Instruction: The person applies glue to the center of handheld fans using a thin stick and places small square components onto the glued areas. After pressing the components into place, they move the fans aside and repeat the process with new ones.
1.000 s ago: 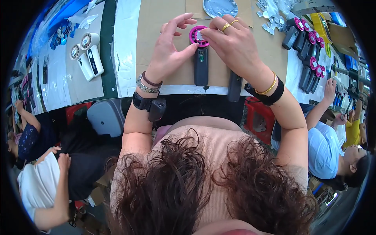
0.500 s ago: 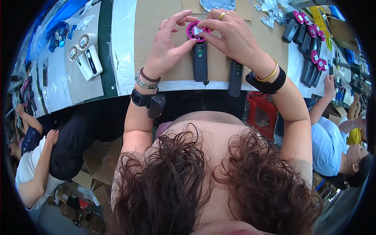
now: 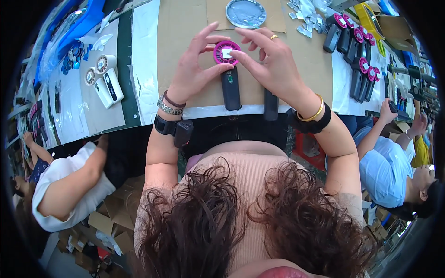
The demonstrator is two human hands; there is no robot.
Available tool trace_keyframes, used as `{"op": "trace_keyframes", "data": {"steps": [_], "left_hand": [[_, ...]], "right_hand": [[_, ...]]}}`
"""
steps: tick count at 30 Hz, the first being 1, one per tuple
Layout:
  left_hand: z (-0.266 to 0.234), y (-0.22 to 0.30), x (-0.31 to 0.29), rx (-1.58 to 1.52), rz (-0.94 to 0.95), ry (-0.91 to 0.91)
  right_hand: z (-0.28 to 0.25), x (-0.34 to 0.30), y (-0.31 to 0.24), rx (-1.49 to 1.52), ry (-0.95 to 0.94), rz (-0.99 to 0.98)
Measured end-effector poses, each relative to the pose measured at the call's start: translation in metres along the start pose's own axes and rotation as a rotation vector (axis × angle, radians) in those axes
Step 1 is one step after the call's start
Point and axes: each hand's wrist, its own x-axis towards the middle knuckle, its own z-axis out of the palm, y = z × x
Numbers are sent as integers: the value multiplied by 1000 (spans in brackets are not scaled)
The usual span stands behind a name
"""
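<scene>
Head view: A handheld fan (image 3: 231,90) with a dark handle and a magenta round head lies at the upper centre of the frame, on a brown cardboard sheet (image 3: 306,78). Its head points toward the upper edge. A white square piece (image 3: 226,53) sits at the middle of the head.

The left hand (image 3: 191,69) is curved around the left side of the head, with the thumb at the lower rim and the fingers near the upper rim. Whether it grips the rim cannot be told. The right hand (image 3: 273,60) is unclenched: the thumb tip is at the right edge of the white square piece, and the index finger extends above, apart from the thumb.

A second dark handle (image 3: 270,105) lies below the right hand, partly hidden by it. A round dish (image 3: 246,13) with grey smears is at the top centre. Small grey squares (image 3: 303,23) are scattered to its right. Further magenta-headed fans (image 3: 345,39) lie at the upper right; white fans (image 3: 111,85) lie at the upper left.
</scene>
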Motion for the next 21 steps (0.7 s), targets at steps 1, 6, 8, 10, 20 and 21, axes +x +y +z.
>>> {"op": "trace_keyframes", "data": {"steps": [1, 6, 8, 10, 20, 21], "left_hand": [[1, 4, -3, 26, 78, 28], [1, 26, -13, 221, 390, 97], [-1, 35, -18, 296, 468, 105], [0, 48, -23, 336, 466, 87], [2, 17, -16, 266, 456, 76], [-1, 9, -15, 234, 391, 86]], "right_hand": [[1, -4, 0, -1, 8, 6], [9, -18, -1, 306, -73, 158], [6, -18, -5, 670, -244, 295], [5, -19, -5, 721, -263, 288], [-20, -23, -10, 72, -7, 18], [-31, -27, -8, 69, -5, 21]]}}
